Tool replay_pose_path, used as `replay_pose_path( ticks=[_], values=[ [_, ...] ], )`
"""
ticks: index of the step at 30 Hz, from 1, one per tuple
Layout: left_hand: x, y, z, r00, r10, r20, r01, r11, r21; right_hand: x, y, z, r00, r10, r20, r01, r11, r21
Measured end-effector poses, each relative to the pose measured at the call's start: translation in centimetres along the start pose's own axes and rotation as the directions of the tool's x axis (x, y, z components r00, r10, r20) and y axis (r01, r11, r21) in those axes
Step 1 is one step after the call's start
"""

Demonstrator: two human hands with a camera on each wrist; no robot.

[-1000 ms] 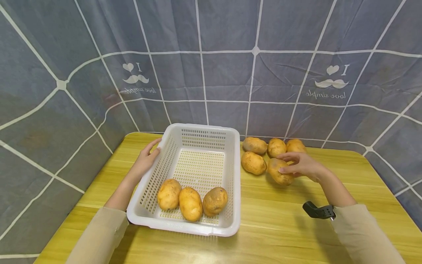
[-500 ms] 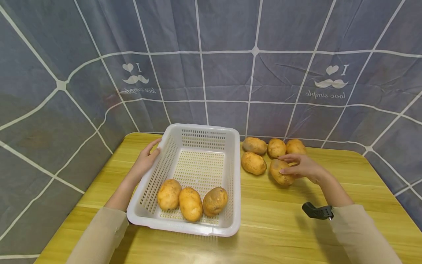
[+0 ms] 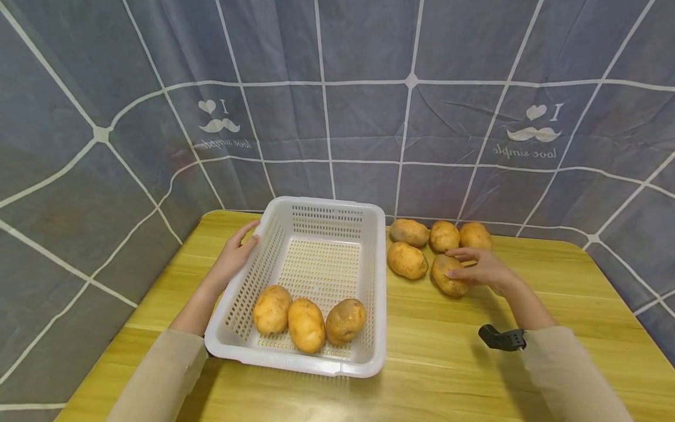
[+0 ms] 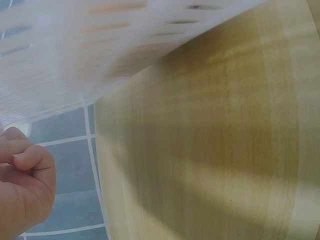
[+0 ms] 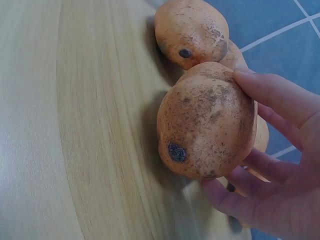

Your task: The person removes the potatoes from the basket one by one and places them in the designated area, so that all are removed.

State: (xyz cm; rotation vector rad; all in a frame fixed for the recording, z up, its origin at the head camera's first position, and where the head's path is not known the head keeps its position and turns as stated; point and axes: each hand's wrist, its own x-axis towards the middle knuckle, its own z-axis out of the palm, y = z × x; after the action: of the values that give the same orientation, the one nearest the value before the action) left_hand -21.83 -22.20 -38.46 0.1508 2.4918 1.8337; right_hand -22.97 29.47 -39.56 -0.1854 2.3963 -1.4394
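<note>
Head view vs a second ago: little change. Left hand point(image 3: 232, 258) stays on the left rim of the basket point(image 3: 377, 281), thumb hooked over the edge, fingers curled against the wall; basket hasn't shifted. Right hand point(image 3: 482, 269) still wraps the nearest potato point(image 3: 447, 274), which has slid slightly back toward the loose group and is still down on the desk point(image 3: 448, 363), not lifted. Basket: white plastic, rectangular, rounded corners, slotted walls and perforated floor, glossy rim. Three potatoes point(image 3: 307, 321) sit side by side at its near end, touching. Desk: yellow wood-grain laminate, smooth. Right of the basket, four more potatoes point(image 3: 407, 260) are clustered just beside the held one, three in a row at the desk's back edge. Right wrist view: held potato point(image 5: 205, 122) is oval, tan-orange skin, matte, brown speckles, one dark eye spot; fingers point(image 5: 280, 97) over the top, more fingers beneath. Black wrist mount point(image 3: 498, 339) on the right sleeve. Backdrop: grey fabric with white grid lines.
</note>
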Motion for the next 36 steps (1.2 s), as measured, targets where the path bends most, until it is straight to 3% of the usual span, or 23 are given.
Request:
replay_pose_path(
  ticks=[36],
  values=[
    [-0.03, 0.03, 0.0, 1.0, -0.013, 0.001, 0.013, 1.0, -0.014, 0.85, -0.89, -0.12, 0.999, 0.036, 0.009, -0.036, 0.999, -0.033]
  ],
)
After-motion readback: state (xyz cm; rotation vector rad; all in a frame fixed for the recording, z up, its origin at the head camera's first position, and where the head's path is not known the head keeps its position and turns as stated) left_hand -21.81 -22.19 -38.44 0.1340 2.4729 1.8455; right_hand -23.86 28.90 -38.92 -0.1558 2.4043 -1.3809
